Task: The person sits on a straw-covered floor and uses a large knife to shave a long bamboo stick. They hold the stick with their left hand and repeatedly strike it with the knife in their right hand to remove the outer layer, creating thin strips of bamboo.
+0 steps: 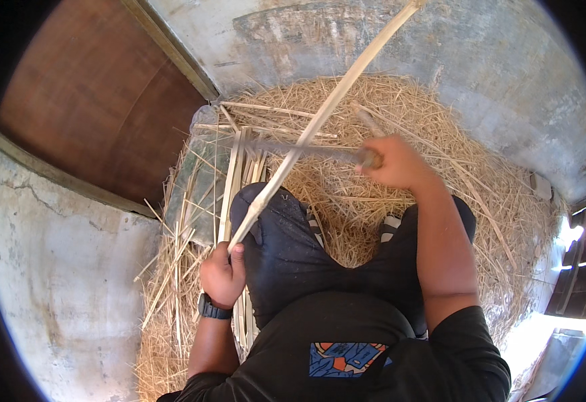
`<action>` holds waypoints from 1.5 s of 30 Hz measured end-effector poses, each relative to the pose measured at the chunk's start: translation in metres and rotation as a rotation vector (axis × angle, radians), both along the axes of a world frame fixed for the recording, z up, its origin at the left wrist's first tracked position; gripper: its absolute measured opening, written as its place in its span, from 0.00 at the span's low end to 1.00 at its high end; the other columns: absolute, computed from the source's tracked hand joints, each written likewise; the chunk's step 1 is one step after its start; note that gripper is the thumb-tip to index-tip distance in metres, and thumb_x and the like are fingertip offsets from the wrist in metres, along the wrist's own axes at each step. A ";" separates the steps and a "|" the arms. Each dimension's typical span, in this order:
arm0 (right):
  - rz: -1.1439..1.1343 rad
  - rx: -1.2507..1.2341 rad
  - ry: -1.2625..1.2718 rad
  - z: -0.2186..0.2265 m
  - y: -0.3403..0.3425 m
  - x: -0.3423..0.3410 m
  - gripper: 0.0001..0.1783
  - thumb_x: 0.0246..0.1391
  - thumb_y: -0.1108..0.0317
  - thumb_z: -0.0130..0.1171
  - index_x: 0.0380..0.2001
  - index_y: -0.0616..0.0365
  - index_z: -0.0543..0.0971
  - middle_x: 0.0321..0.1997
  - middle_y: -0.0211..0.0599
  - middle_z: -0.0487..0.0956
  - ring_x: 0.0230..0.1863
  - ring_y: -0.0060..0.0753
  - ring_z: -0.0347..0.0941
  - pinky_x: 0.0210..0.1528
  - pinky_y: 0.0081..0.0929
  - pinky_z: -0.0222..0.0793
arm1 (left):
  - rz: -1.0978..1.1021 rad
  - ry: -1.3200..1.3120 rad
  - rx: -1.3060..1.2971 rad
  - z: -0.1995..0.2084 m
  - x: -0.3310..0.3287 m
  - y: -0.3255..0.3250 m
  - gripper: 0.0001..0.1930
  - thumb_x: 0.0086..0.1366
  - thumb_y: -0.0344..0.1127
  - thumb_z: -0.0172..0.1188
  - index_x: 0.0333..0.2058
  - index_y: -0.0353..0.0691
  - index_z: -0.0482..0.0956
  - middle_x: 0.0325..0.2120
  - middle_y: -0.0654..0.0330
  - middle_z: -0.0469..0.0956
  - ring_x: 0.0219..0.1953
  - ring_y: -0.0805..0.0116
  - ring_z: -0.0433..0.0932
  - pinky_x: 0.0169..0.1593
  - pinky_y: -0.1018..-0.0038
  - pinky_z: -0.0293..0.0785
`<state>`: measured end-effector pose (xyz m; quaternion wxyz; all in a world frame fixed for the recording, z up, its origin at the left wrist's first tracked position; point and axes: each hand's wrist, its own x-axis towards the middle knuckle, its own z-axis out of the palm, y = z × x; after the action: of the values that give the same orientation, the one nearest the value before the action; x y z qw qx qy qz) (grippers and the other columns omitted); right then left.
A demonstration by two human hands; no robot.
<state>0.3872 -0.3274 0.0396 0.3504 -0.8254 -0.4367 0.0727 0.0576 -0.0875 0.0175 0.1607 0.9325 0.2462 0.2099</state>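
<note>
left hand (221, 275) curled, thumb showing; right hand (392, 161) curled, farther forward.

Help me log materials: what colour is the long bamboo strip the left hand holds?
The strip is pale yellow-tan; the head view shows it.

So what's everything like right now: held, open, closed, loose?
Left hand, closed on bamboo strip
Right hand, closed on knife
Bamboo strip, held at a slant
Knife, held, blade blurred
Other strips, lying loose
Straw, loose, spread out
Wristwatch, strapped on
Wall, stained, cracked at left
</note>
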 end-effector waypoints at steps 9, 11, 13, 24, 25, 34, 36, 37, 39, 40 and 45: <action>0.066 -0.134 -0.040 0.007 0.009 -0.010 0.16 0.49 0.58 0.69 0.38 0.55 0.84 0.27 0.44 0.82 0.34 0.43 0.80 0.40 0.41 0.74 | 0.054 -0.030 0.034 -0.006 0.000 0.006 0.19 0.70 0.48 0.59 0.29 0.37 0.77 0.17 0.48 0.75 0.20 0.44 0.75 0.24 0.56 0.68; 0.135 -0.139 -0.108 0.004 0.012 -0.011 0.16 0.47 0.59 0.70 0.37 0.55 0.83 0.28 0.44 0.82 0.34 0.46 0.80 0.40 0.42 0.74 | 0.077 -0.003 0.016 0.002 0.003 0.001 0.19 0.68 0.48 0.61 0.28 0.37 0.77 0.17 0.50 0.75 0.20 0.46 0.76 0.24 0.58 0.69; 0.147 -0.059 -0.140 0.002 0.011 -0.012 0.16 0.46 0.58 0.71 0.36 0.55 0.83 0.27 0.44 0.82 0.35 0.49 0.80 0.40 0.44 0.73 | 0.086 -0.027 0.011 -0.001 -0.003 0.005 0.19 0.67 0.49 0.63 0.28 0.37 0.77 0.16 0.52 0.75 0.19 0.48 0.76 0.24 0.59 0.69; -0.062 -0.075 -0.039 0.007 0.009 -0.014 0.20 0.49 0.56 0.73 0.38 0.60 0.83 0.20 0.43 0.76 0.23 0.42 0.72 0.31 0.38 0.66 | 0.174 -0.060 -0.246 -0.016 -0.028 0.001 0.20 0.62 0.49 0.69 0.36 0.34 0.81 0.14 0.59 0.74 0.15 0.67 0.73 0.23 0.70 0.68; -0.045 -0.098 -0.036 0.008 0.011 -0.015 0.20 0.48 0.56 0.73 0.38 0.60 0.83 0.20 0.43 0.76 0.23 0.42 0.72 0.32 0.38 0.66 | 0.170 -0.047 -0.247 -0.022 -0.034 -0.002 0.22 0.61 0.50 0.70 0.36 0.33 0.81 0.13 0.60 0.73 0.15 0.69 0.70 0.22 0.72 0.66; 0.190 -0.274 -0.059 -0.005 0.026 -0.026 0.21 0.48 0.55 0.72 0.39 0.60 0.83 0.28 0.46 0.81 0.34 0.46 0.79 0.40 0.42 0.71 | 0.205 0.141 -0.333 -0.049 -0.087 -0.031 0.20 0.61 0.50 0.69 0.31 0.36 0.79 0.11 0.60 0.68 0.14 0.65 0.69 0.22 0.69 0.65; 0.233 -0.322 0.039 -0.010 0.026 -0.024 0.23 0.48 0.54 0.72 0.41 0.60 0.83 0.31 0.46 0.82 0.36 0.47 0.79 0.41 0.42 0.71 | 0.164 0.141 -0.297 -0.059 -0.092 -0.032 0.21 0.61 0.51 0.68 0.33 0.35 0.79 0.15 0.56 0.73 0.18 0.57 0.74 0.24 0.64 0.69; 0.256 -0.339 0.085 -0.011 0.028 -0.023 0.24 0.48 0.54 0.72 0.42 0.60 0.82 0.32 0.46 0.82 0.37 0.47 0.79 0.42 0.42 0.71 | 0.146 0.117 -0.259 -0.068 -0.092 -0.028 0.21 0.62 0.51 0.68 0.33 0.34 0.79 0.16 0.54 0.74 0.19 0.55 0.75 0.25 0.63 0.70; 0.230 -0.325 0.096 -0.010 0.028 -0.025 0.24 0.47 0.53 0.73 0.41 0.60 0.82 0.34 0.45 0.82 0.39 0.48 0.79 0.43 0.42 0.71 | 0.137 0.153 -0.240 -0.079 -0.097 -0.023 0.23 0.64 0.51 0.65 0.38 0.32 0.78 0.22 0.50 0.77 0.25 0.48 0.79 0.30 0.58 0.74; 0.213 -0.321 0.099 -0.008 0.027 -0.024 0.25 0.47 0.53 0.73 0.41 0.60 0.82 0.34 0.45 0.83 0.39 0.48 0.79 0.44 0.42 0.71 | 0.129 0.123 -0.217 -0.082 -0.096 -0.022 0.23 0.64 0.51 0.65 0.38 0.32 0.78 0.23 0.49 0.77 0.25 0.48 0.79 0.30 0.58 0.74; 0.196 -0.436 0.084 0.011 0.031 -0.033 0.23 0.49 0.52 0.71 0.43 0.56 0.82 0.35 0.46 0.82 0.41 0.48 0.79 0.46 0.43 0.72 | 0.125 0.101 -0.163 -0.077 -0.093 -0.024 0.24 0.65 0.52 0.64 0.41 0.32 0.77 0.24 0.48 0.77 0.26 0.47 0.79 0.31 0.57 0.74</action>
<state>0.3546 -0.2967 0.0509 0.1731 -0.8315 -0.4735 0.2332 -0.0353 -0.1117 -0.0594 0.2103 0.9085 0.3277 0.1514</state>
